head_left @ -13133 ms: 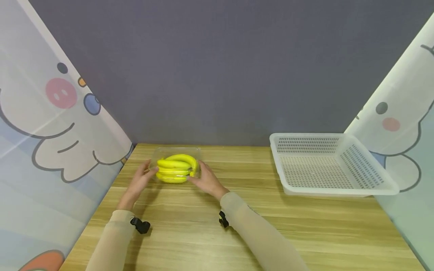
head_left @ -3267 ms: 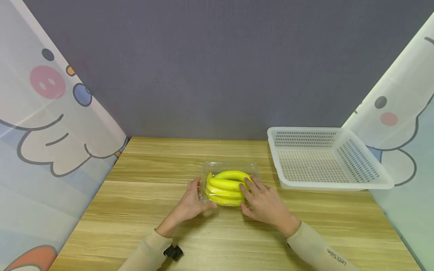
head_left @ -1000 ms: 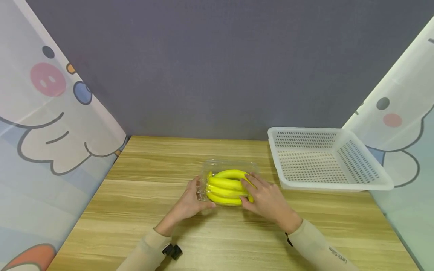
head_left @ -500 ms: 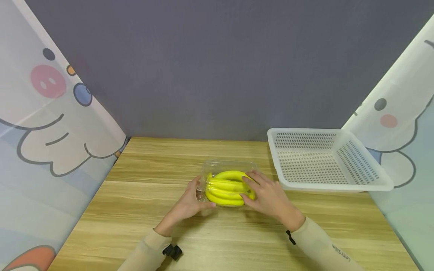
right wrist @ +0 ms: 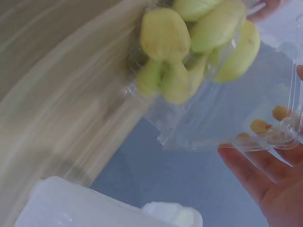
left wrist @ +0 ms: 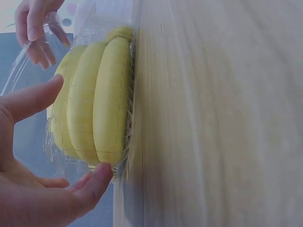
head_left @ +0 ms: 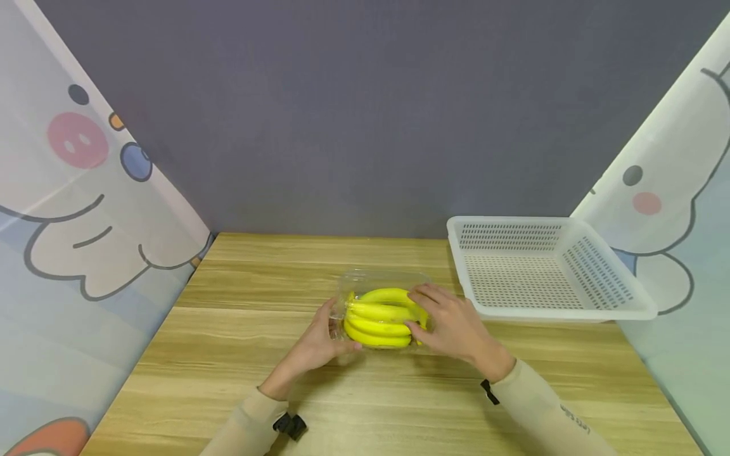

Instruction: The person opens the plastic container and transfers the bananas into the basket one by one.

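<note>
A clear plastic clamshell box with several yellow bananas inside sits mid-table. My left hand holds its left end; in the left wrist view the thumb lies against the front while the fingers bend round the end. At the other end, my right hand grips the edge of the lid. Seen from the right wrist, that transparent lid stands raised off the fruit, with fingers behind its rim. The banana ends show below it.
A white perforated plastic basket stands on the wooden table, to the right of the box and farther back. A grey wall panel rises behind the table. Printed cartoon curtains flank both sides.
Since the oldest frame, the box has moved from the back left to mid-table. The right fingers, earlier spread over the box, now grip the lid's edge, and the lid has lifted.
</note>
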Demonstrator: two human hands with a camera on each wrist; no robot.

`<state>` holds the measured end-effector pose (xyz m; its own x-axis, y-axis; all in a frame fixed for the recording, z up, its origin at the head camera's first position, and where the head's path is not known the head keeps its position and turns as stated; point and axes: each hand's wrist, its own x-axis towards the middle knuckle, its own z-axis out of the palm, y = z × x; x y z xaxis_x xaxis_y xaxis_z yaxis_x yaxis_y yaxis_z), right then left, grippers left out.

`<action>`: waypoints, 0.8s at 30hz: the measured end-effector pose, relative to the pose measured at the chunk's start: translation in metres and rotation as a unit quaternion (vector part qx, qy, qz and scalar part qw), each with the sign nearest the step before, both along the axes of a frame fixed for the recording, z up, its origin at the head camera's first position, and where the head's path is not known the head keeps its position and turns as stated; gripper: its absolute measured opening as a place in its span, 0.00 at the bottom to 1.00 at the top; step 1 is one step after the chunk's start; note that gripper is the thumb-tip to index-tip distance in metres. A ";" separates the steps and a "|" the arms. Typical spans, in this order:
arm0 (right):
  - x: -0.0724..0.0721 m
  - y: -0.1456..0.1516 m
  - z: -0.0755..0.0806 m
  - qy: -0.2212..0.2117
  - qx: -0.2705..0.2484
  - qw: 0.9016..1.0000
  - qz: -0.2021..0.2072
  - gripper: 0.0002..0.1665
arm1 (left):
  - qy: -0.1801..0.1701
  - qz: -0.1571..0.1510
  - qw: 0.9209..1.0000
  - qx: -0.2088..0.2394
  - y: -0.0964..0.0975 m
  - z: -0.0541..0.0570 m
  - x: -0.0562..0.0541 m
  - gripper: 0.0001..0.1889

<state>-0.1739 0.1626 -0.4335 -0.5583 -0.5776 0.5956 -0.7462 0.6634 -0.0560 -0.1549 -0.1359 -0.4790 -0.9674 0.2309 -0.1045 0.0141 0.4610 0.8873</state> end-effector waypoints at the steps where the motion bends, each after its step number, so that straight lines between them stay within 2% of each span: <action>1: -0.001 0.001 0.001 -0.003 -0.004 1.000 -0.001 0.29 | 0.002 -0.002 1.000 0.001 0.000 0.000 0.000 0.62; 8: -0.006 0.003 0.013 -0.030 -0.030 0.999 0.006 0.26 | -0.003 -0.004 1.000 0.005 0.000 0.002 0.000 0.62; 18: -0.011 0.005 0.019 -0.037 -0.053 0.998 0.014 0.25 | -0.020 0.011 1.000 -0.002 0.003 0.006 0.002 0.63; 24: -0.014 0.005 0.022 -0.059 -0.064 0.996 0.004 0.24 | -0.018 0.013 1.000 0.005 0.004 0.006 0.002 0.62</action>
<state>-0.1876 0.1680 -0.4115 -0.6241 -0.5053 0.5960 -0.7346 0.6393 -0.2273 -0.1532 -0.1319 -0.4730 -0.9686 0.2074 -0.1372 -0.0298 0.4511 0.8920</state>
